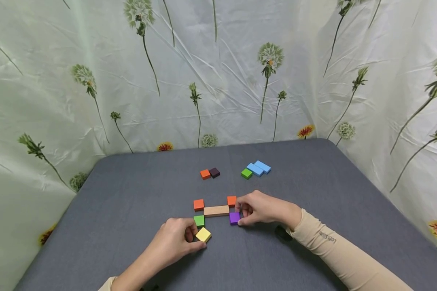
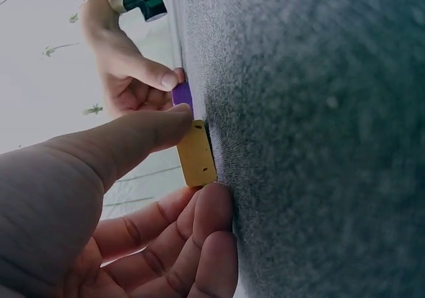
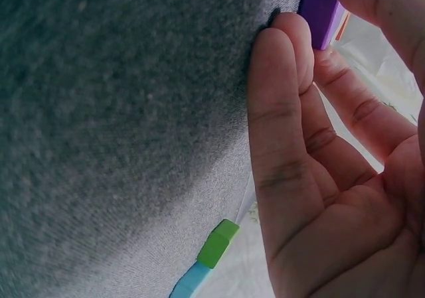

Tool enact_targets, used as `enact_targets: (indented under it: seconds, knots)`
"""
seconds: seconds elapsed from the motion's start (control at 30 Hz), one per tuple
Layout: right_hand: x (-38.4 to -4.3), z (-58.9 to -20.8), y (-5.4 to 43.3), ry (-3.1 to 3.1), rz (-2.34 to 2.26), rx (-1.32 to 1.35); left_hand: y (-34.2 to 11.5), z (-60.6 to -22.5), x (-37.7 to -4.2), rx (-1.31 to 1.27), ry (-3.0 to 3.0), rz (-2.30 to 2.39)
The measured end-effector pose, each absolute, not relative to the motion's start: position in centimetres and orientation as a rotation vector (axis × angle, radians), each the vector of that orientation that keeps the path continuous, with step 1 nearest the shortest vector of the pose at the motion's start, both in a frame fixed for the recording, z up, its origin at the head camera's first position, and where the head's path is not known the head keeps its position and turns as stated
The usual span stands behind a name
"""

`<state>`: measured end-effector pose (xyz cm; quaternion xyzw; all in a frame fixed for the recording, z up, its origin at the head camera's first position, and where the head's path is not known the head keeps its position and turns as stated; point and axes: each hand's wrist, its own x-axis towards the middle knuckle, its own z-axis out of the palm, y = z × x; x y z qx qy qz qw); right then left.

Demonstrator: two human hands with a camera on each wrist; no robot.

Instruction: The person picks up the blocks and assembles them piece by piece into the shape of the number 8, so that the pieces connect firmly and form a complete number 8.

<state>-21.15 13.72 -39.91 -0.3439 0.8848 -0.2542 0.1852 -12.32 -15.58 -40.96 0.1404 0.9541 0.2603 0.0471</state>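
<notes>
My left hand pinches a yellow block between thumb and fingers, close over the cloth and just below a green block. In the left wrist view the thumb and fingertips press opposite ends of that yellow block. My right hand holds a purple block by its right side, thumb near the front corner. A long tan block lies between the two hands, the purple block at its right end. Orange blocks sit at its far corners, one on the left, one on the right.
Farther back on the grey cloth lie an orange block and a dark block, side by side. To their right a green block touches light blue blocks. A flowered curtain hangs behind the table.
</notes>
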Motion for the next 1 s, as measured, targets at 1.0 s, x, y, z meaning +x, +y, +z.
enact_targets:
  seconds: [1.0]
  knots:
    - [-21.34, -40.3, 13.89, 2.476, -0.737, -0.965, -15.52, -41.16, -12.26, 0.434, 2.962, 0.776]
